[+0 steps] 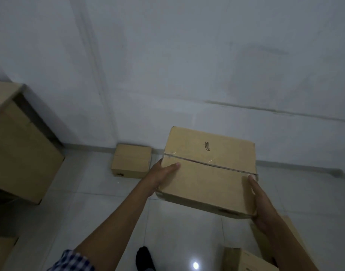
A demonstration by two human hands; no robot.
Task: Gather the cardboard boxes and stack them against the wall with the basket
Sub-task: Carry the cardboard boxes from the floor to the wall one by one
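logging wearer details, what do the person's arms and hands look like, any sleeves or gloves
Both hands, left and right, are bare: no gloves, rings or watch visible. The left arm has a blue and white checked sleeve pushed up near the elbow. No sleeve shows on the right forearm.

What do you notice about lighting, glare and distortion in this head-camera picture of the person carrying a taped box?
Head view: dim, bluish light, soft and slightly blurred throughout; a bright glare spot reflects off the glossy floor tiles; faint sheen on the tape of the held box; wide-angle lens bends the wall lines and skirting; the large box at left looks stretched.
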